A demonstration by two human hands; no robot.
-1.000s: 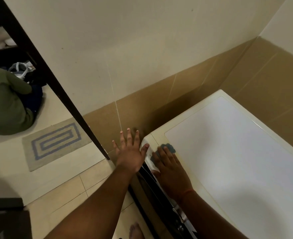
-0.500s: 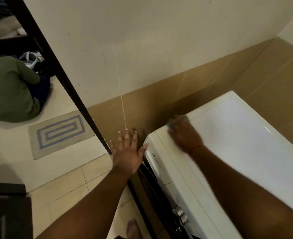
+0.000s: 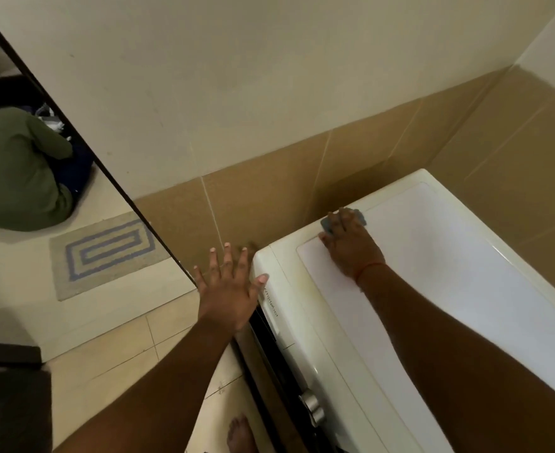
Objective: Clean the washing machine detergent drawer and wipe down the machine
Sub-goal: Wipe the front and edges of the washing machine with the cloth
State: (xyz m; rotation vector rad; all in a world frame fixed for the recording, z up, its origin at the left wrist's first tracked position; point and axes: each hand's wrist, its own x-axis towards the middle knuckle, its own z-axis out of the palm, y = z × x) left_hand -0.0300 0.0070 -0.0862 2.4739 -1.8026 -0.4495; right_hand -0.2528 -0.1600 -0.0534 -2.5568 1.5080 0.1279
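Wiping was underway: right hand (image 3: 351, 246) pressed a cloth (image 3: 361, 219) flat at the machine (image 3: 465, 289) top's 10 o'clock corner; left hand (image 3: 230, 289) spread; drawer unseen.

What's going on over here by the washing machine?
A person is wiping the top of the white washing machine. The right hand presses a blue cloth flat near the machine's far left edge. The left hand, fingers spread, holds nothing, its thumb touching the front corner. A patterned mat lies on the floor.
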